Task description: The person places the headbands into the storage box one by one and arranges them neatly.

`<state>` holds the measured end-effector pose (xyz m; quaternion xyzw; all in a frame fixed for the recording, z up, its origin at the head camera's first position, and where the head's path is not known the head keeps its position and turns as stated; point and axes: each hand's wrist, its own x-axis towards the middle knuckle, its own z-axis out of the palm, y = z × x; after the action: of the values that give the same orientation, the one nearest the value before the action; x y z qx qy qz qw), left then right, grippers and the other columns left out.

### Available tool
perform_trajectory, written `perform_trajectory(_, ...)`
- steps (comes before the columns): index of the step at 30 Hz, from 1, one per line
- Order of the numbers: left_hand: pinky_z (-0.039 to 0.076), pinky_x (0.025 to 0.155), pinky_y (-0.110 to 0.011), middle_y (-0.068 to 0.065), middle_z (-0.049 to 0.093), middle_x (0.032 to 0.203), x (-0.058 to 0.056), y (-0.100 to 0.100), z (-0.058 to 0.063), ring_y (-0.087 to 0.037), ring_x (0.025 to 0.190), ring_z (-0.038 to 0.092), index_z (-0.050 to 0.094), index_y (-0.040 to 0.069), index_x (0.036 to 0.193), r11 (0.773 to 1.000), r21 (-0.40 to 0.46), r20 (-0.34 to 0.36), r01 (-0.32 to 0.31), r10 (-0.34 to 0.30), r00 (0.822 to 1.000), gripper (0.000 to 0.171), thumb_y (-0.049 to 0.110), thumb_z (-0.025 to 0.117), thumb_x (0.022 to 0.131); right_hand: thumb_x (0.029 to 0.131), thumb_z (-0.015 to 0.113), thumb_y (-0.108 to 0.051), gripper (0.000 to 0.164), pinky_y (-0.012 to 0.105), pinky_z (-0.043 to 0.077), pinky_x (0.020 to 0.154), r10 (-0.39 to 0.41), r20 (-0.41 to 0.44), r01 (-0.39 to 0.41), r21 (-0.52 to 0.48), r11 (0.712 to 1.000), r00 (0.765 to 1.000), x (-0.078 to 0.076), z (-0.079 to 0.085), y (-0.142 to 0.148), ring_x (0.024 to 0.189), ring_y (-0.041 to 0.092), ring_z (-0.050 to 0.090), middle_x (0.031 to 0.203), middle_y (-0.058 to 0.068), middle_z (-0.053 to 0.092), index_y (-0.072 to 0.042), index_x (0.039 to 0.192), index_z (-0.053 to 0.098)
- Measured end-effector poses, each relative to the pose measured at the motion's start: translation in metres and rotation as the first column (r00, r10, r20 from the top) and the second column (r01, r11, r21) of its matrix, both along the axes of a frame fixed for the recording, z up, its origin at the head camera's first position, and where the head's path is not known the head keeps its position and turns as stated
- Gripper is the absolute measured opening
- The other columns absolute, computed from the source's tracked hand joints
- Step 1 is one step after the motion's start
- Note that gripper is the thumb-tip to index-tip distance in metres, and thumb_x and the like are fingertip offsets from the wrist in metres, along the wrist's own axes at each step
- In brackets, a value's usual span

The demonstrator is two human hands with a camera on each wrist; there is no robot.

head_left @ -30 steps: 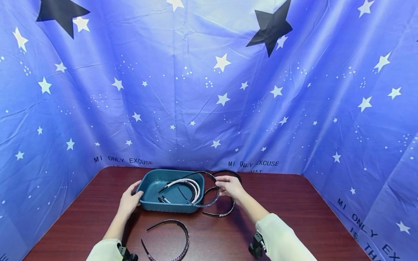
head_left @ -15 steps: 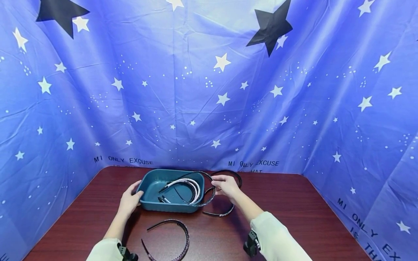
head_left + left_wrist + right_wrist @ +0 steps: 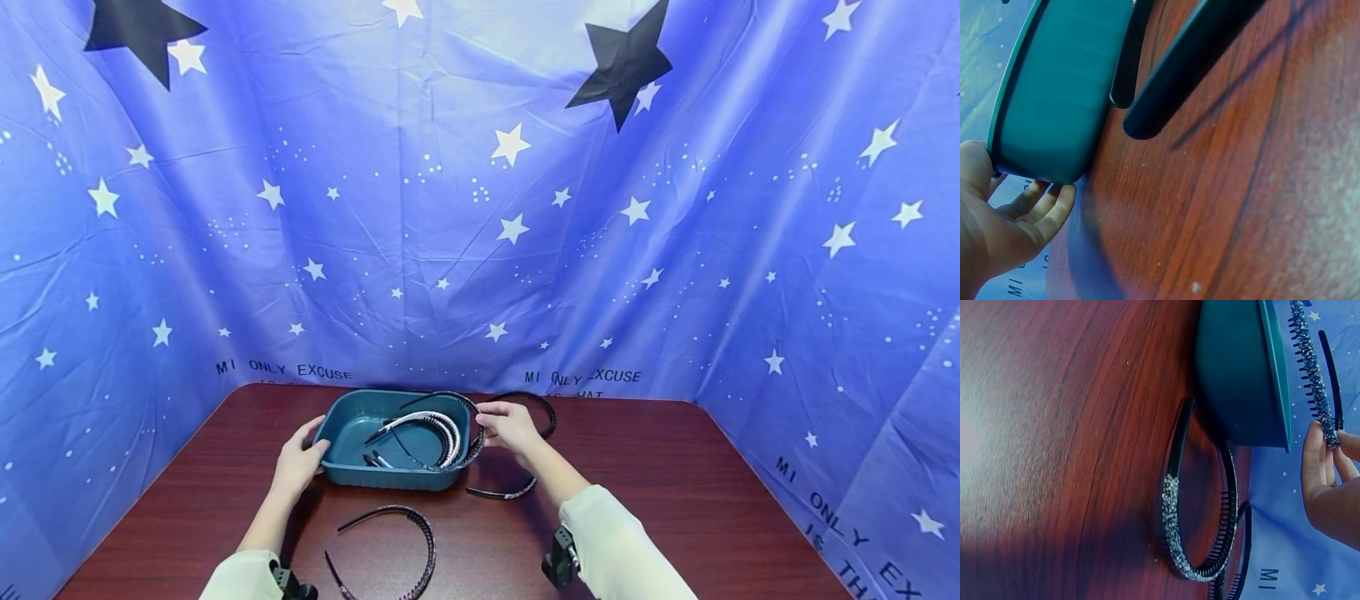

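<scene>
Wood-grain table (image 3: 660, 483), teal plastic tub (image 3: 382, 479) on it. Near side of the tub: a toothed headband (image 3: 432, 542). Right of it: more dark headbands (image 3: 1171, 512). Inside it: white headbands (image 3: 453, 442). Glittery headband (image 3: 1311, 369) at the tub's right rim, partly over it, pinched by the person's right hand (image 3: 512, 427). Left hand (image 3: 297, 462) grips the tub's left end.

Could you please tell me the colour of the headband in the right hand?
The headband is glittery silver-blue and black; best seen in the right wrist view.
</scene>
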<state>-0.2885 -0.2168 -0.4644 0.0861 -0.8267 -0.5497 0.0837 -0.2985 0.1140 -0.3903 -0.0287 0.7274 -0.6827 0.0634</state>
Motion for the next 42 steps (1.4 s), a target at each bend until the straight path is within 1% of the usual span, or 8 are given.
perform_trajectory(3, 0.052, 0.062, -0.029, -0.031, 0.050, 0.118, 0.000, 0.000, 0.000, -0.017, 0.074, 0.058, 0.039, 0.006, 0.141, 1.000, 0.000, -0.003, 0.002, -0.002, 1.000, 0.051, 0.010, 0.047, 0.091, 0.086, 0.059, 0.000, 0.033, 0.021, 0.048, 0.051, -0.031, 0.005, 0.031, -0.022, 0.999, 1.000, -0.008, -0.010, -0.003, 0.055, 0.006, 0.053, 0.068, -0.003, 0.060, 0.012, 0.117, 0.058)
perform_trajectory(6, 0.052, 0.062, -0.029, -0.031, 0.050, 0.119, 0.000, 0.000, 0.000, -0.016, 0.072, 0.058, 0.039, 0.006, 0.141, 1.000, 0.003, -0.001, 0.002, -0.002, 1.000, 0.051, 0.010, 0.047, 0.091, 0.085, 0.060, 0.000, 0.032, 0.020, 0.048, 0.050, -0.055, 0.000, 0.055, -0.029, 0.998, 0.999, -0.013, -0.015, -0.007, 0.054, 0.007, 0.054, 0.068, -0.001, 0.062, 0.011, 0.115, 0.060)
perform_trajectory(15, 0.052, 0.061, -0.028, -0.030, 0.049, 0.117, 0.001, 0.001, 0.001, -0.015, 0.071, 0.057, 0.039, 0.005, 0.141, 1.000, 0.014, -0.002, 0.005, -0.005, 1.000, 0.051, 0.009, 0.047, 0.091, 0.086, 0.058, 0.001, 0.031, 0.018, 0.048, 0.049, -0.075, -0.022, 0.074, -0.028, 0.997, 0.997, -0.012, -0.014, -0.016, 0.052, 0.005, 0.054, 0.065, 0.000, 0.061, 0.011, 0.115, 0.059)
perform_trajectory(20, 0.051, 0.061, -0.027, -0.031, 0.048, 0.119, 0.001, 0.001, 0.001, -0.017, 0.073, 0.058, 0.038, 0.005, 0.141, 1.000, 0.015, -0.002, 0.010, -0.010, 1.000, 0.051, 0.009, 0.047, 0.091, 0.085, 0.058, 0.002, 0.032, 0.020, 0.049, 0.051, -0.076, -0.021, 0.075, -0.030, 0.997, 0.997, -0.010, -0.015, -0.020, 0.053, 0.006, 0.055, 0.067, 0.001, 0.062, 0.012, 0.116, 0.059)
perform_trajectory(28, 0.051, 0.060, -0.027, -0.029, 0.050, 0.117, 0.001, 0.001, 0.000, -0.014, 0.070, 0.057, 0.040, 0.006, 0.140, 1.000, 0.022, -0.005, -0.002, 0.002, 1.000, 0.051, 0.009, 0.047, 0.090, 0.085, 0.058, 0.001, 0.032, 0.018, 0.048, 0.051, -0.101, -0.003, 0.101, -0.041, 0.994, 0.995, -0.013, -0.024, -0.026, 0.054, 0.007, 0.056, 0.072, 0.004, 0.063, 0.010, 0.116, 0.060)
perform_trajectory(35, 0.052, 0.061, -0.029, -0.029, 0.050, 0.117, 0.001, 0.001, 0.000, -0.015, 0.070, 0.057, 0.039, 0.006, 0.140, 1.000, 0.026, -0.007, 0.000, 0.000, 1.000, 0.051, 0.009, 0.046, 0.090, 0.087, 0.058, -0.001, 0.035, 0.017, 0.048, 0.049, -0.125, 0.002, 0.125, -0.031, 0.992, 0.992, -0.013, -0.026, -0.031, 0.054, 0.006, 0.053, 0.071, -0.003, 0.060, 0.010, 0.120, 0.056)
perform_trajectory(40, 0.052, 0.061, -0.028, -0.029, 0.050, 0.119, 0.000, 0.000, 0.001, -0.017, 0.072, 0.057, 0.039, 0.006, 0.140, 1.000, 0.021, -0.002, 0.001, -0.001, 1.000, 0.051, 0.010, 0.047, 0.090, 0.085, 0.060, -0.001, 0.032, 0.018, 0.049, 0.050, -0.148, -0.024, 0.147, -0.020, 0.989, 0.989, -0.016, -0.028, -0.033, 0.054, 0.006, 0.054, 0.078, 0.009, 0.064, 0.007, 0.115, 0.062)
perform_trajectory(42, 0.052, 0.061, -0.028, -0.030, 0.050, 0.119, 0.000, 0.000, 0.001, -0.017, 0.073, 0.057, 0.039, 0.006, 0.140, 1.000, 0.018, -0.002, 0.001, -0.001, 1.000, 0.051, 0.010, 0.047, 0.090, 0.084, 0.063, -0.002, 0.028, 0.019, 0.050, 0.050, -0.132, -0.066, 0.130, -0.029, 0.991, 0.989, -0.016, -0.030, -0.033, 0.053, 0.006, 0.054, 0.080, 0.011, 0.066, 0.004, 0.111, 0.065)
